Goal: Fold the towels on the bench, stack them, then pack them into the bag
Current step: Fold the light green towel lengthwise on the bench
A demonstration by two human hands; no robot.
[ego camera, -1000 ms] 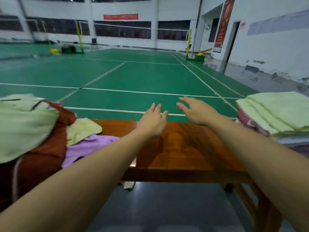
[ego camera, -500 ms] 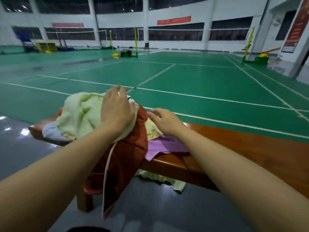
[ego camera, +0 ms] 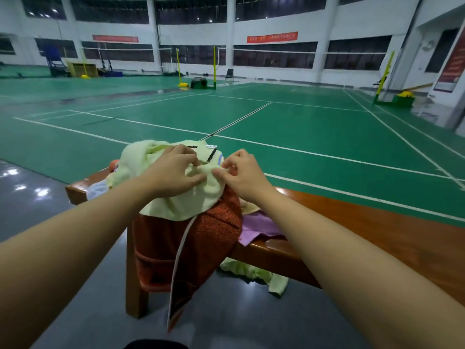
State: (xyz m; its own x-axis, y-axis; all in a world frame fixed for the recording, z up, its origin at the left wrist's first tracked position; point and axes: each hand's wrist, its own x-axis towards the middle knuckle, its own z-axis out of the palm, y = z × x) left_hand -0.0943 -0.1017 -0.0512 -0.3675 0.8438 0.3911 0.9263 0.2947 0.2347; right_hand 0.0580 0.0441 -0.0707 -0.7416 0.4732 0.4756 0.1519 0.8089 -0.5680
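Observation:
A heap of unfolded towels lies on the left end of the wooden bench point(ego camera: 377, 230). On top is a pale yellow-green towel point(ego camera: 176, 205). My left hand point(ego camera: 176, 172) grips a bunch of its cloth, and my right hand point(ego camera: 241, 172) pinches its edge just to the right. Under it a rust-red towel point(ego camera: 201, 243) with a white stripe hangs over the bench's front edge. A purple towel point(ego camera: 256, 227) lies beside it on the bench. Another yellow-green towel point(ego camera: 254, 273) droops below the bench. The bag is not in view.
The bench's left leg point(ego camera: 134, 285) stands on grey floor. Beyond the bench stretches a green badminton court with white lines, net posts point(ego camera: 214, 68) and a chair point(ego camera: 229, 75) far off.
My view has turned left from the bench's middle to the heap. Both hands moved onto the yellow-green towel and closed on it; the right hand came up from the purple towel.

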